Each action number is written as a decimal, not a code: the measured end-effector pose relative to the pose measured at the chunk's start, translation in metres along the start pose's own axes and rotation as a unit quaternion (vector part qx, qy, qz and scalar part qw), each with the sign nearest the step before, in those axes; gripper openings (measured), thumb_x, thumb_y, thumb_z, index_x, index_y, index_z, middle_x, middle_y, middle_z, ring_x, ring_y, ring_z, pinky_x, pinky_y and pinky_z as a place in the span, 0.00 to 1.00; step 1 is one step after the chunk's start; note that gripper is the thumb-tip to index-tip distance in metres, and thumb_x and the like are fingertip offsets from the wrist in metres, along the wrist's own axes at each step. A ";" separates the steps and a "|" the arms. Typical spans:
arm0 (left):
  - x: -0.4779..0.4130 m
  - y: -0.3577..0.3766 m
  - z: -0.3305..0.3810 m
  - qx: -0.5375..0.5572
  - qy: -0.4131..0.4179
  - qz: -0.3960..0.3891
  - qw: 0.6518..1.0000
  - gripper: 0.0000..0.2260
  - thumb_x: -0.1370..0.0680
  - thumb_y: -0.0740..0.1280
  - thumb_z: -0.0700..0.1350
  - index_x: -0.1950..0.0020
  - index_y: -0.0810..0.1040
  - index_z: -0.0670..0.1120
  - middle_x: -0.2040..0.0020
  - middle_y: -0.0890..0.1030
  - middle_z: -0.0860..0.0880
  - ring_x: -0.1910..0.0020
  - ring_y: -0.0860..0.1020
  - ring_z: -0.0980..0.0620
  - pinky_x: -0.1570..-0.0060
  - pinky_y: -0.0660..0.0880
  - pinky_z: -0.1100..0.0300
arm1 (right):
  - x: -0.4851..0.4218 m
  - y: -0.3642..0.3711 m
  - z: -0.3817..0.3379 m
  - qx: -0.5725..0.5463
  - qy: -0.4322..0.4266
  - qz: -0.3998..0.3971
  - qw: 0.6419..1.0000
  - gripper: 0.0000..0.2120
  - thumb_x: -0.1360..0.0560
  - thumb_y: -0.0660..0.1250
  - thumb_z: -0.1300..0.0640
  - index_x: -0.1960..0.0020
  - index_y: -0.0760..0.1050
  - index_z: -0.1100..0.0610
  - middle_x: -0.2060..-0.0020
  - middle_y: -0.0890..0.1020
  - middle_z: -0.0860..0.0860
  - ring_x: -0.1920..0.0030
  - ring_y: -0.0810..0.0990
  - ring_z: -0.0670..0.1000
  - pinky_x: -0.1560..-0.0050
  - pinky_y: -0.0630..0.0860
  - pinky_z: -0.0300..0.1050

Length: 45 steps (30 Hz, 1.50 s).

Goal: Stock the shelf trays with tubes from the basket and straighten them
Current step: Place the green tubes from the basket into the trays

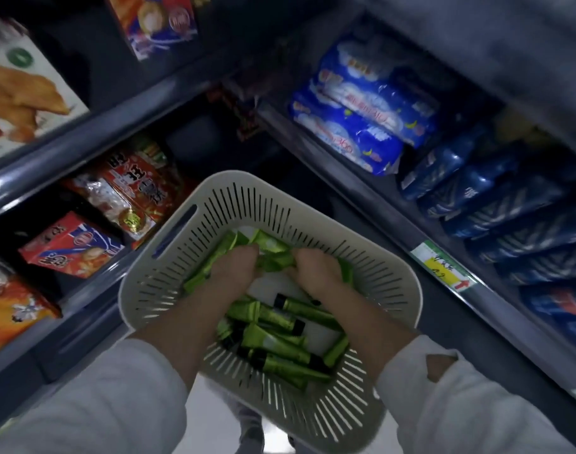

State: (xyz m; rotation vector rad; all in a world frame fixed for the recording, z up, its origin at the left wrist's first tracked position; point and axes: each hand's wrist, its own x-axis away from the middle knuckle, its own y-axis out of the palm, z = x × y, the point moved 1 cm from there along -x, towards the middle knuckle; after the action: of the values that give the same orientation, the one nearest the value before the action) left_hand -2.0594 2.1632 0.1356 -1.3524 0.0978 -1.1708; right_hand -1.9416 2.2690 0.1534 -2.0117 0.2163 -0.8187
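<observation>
Dim dark shelves point(371, 198) hold snack packets point(129, 188) and blue packs point(362, 119).

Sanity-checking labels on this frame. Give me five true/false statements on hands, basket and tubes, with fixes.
1. Both hands are inside the basket. True.
2. The tubes are red. False: they are green with black caps.
3. The left hand is empty. False: it is closed on a bunch of tubes, as is the right hand.
4. Loose tubes lie in the basket nearer the person than the hands. True.
5. The blue packs are on the left-side shelves. False: they are on the right; red and orange snack packs are on the left.
</observation>
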 end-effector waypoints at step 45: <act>0.240 -0.160 0.298 0.330 0.306 0.012 0.893 0.07 0.20 0.62 0.46 0.56 0.76 0.48 0.72 0.75 0.51 0.75 0.73 0.56 0.74 0.71 0.63 | 0.312 -0.294 0.053 -0.319 -0.106 0.375 0.864 0.06 0.24 0.68 0.58 0.51 0.78 0.59 0.62 0.80 0.49 0.60 0.77 0.48 0.59 0.71 0.41</act>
State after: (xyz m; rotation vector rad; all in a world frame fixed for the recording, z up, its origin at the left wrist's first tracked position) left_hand -1.8441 2.2388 0.4820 -0.3576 0.1481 -1.4056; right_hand -1.7186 2.3295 0.5185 -2.3046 1.1838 -0.0003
